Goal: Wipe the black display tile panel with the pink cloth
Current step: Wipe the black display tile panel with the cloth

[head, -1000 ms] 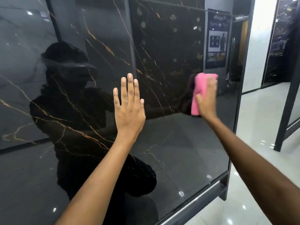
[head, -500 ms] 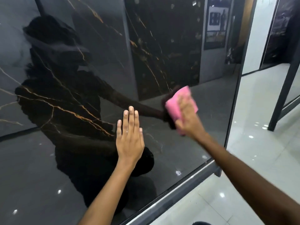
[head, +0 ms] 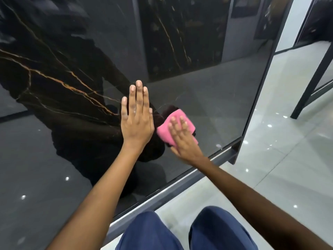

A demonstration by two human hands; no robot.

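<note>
- Right hand [head: 182, 139] flat on the pink cloth [head: 175, 126], fingers straight and slightly spread, pressing it against the black display tile panel [head: 207, 98] low on its right part.
- Left hand [head: 137, 118] flat on the panel too, fingers straight and together, empty, just left of the cloth.
- Cloth long axis tilted, rising toward the upper right.
- Probably next: a stroke across unwiped tile, with free room to the right toward the frame edge [head: 255, 98], left side blocked by the bracing hand.
</note>
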